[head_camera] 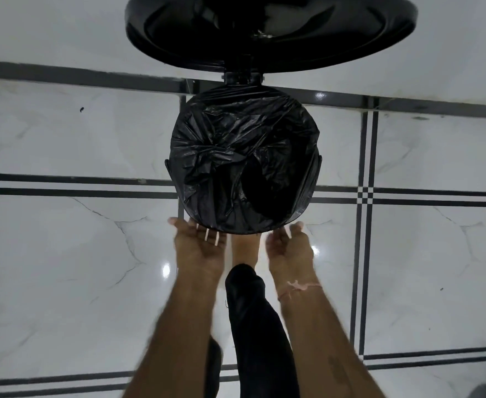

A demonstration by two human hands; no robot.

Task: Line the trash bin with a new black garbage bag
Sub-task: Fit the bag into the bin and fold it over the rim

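bag (244,159) in bin (318,165), lid (270,27) seemingly behind

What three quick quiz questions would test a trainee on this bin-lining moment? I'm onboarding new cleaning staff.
1. True or false: the bin lid is shut.
2. Where are the left hand and right hand? A) inside the bag B) at the near rim of the pedal bin C) on the lid
3. What covers the bin's opening?

Key: 1 false, it stands open. 2 B. 3 the black garbage bag, folded over the rim.
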